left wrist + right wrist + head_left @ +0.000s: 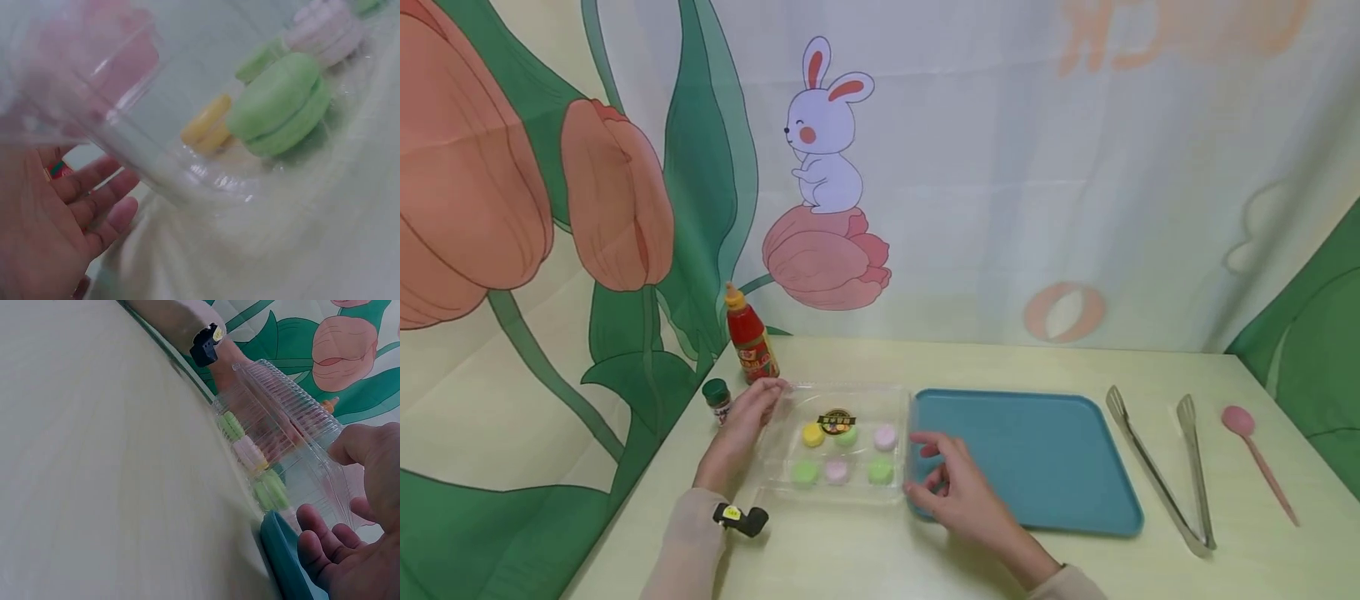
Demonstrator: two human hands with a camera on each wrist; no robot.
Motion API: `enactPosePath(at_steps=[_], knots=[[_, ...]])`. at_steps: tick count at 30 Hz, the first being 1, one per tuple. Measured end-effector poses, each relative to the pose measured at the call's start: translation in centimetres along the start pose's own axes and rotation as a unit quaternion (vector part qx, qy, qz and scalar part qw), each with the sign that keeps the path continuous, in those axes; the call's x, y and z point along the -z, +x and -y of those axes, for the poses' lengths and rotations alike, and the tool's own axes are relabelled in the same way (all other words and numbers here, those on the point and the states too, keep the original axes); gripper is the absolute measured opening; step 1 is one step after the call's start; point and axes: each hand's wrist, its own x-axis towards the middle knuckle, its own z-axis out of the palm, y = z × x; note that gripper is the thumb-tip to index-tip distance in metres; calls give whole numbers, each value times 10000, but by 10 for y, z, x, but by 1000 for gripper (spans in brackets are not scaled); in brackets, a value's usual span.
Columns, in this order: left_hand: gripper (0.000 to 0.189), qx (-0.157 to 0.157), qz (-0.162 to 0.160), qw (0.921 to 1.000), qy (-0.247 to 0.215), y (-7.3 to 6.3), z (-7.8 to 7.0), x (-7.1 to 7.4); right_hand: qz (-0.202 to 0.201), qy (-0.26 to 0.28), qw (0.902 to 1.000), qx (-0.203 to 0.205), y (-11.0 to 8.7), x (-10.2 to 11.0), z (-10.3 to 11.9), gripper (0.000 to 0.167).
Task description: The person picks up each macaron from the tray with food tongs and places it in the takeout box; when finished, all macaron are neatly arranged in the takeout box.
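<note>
A clear plastic box (860, 402) holds several macarons in yellow, green and pale pink. Its lid bears a dark and gold sticker (837, 422). Along the box's left side rests my left hand (751, 417), fingers extended. The left wrist view shows that hand's palm (44, 219) beside the clear wall, near a yellow macaron (208, 125) and a green macaron (281, 103). At the box's right edge is my right hand (957, 492), thumb and fingers parted and loosely bent. In the right wrist view its thumb (359, 445) overlaps the lid's edge.
Right of the box lies a blue tray (1015, 458), partly beneath my right hand. Metal tongs (1157, 487) and a pink spoon (1238, 421) are farther right. A red sauce bottle (750, 337) and a green-capped jar (717, 398) stand at the left. A printed curtain (962, 167) hangs behind the table.
</note>
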Motion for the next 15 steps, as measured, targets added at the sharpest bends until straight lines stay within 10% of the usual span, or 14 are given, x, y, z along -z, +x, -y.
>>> enactPosePath(at_steps=[7, 15], knots=[[49, -567, -137, 9897, 1310, -27, -26, 15, -29, 70, 9999, -79, 0, -6, 0, 60], [41, -1185, -450, 9816, 1427, -79, -29, 19, -31, 252, 9996, -106, 0, -8, -1, 60]])
